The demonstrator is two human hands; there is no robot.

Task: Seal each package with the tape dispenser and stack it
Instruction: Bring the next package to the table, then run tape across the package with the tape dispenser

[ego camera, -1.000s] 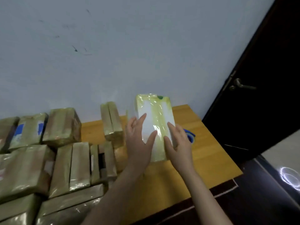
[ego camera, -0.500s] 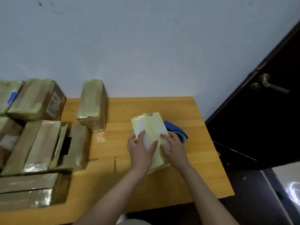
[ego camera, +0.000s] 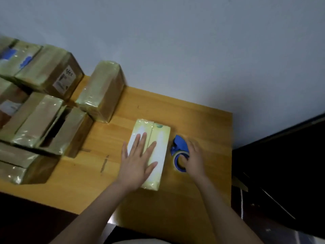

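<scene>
Through the head camera I saw the pale yellow-green package [ego camera: 159,143] lying flat near the middle of the wooden bench [ego camera: 202,124], its long side running away from the person. The left hand [ego camera: 139,162] rested palm down on the package's top face, fingers straight and spread, clamped on nothing.

Just beside the package's right edge sat the blue tape dispenser [ego camera: 179,146], its roll toward the person and its blue guard pointing toward the wall [ego camera: 175,50]. The right hand [ego camera: 195,159] gripped the tape dispenser from the right, the thumb tucked into the core of the roll and the fingers curled over its far side. Blur kept me from reading the fingertips exactly. A narrow strip of wood showed between dispenser and package.

At the left end of the bench, brown taped packages [ego camera: 44,120] were piled in layers. A single brown package [ego camera: 103,92] stood on end at the pile's right, close to the wall and well apart from both hands. A dark door [ego camera: 281,164] filled the right edge.
</scene>
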